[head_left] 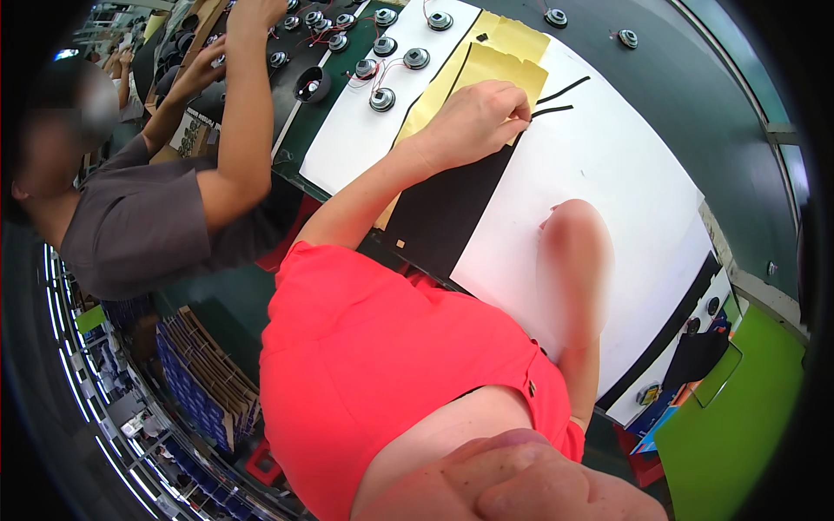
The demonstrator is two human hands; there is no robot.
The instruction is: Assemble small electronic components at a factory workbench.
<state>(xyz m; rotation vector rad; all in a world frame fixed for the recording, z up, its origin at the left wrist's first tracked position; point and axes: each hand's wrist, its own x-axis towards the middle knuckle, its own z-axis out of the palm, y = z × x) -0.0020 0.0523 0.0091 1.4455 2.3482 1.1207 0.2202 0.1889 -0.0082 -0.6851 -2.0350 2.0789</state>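
Note:
My left hand (473,122) reaches across a black sheet (443,208) and a yellow backing paper (508,65) lying on a large white sheet (599,165). Its fingertips are pinched together at the end of a thin black strip (554,109) beside the yellow paper. A second thin black strip (565,88) lies just above it. My right arm shows as a blurred, rounded shape (569,252) over the white sheet. No fingers can be made out on it. My red shirt fills the lower middle.
A co-worker in a grey shirt (139,226) stands at the left, a hand (252,13) raised over several small round speakers with red wires (382,100) on the dark green table (695,104). A green bin (738,408) is at the lower right. Stacked cardboard (208,373) is at the lower left.

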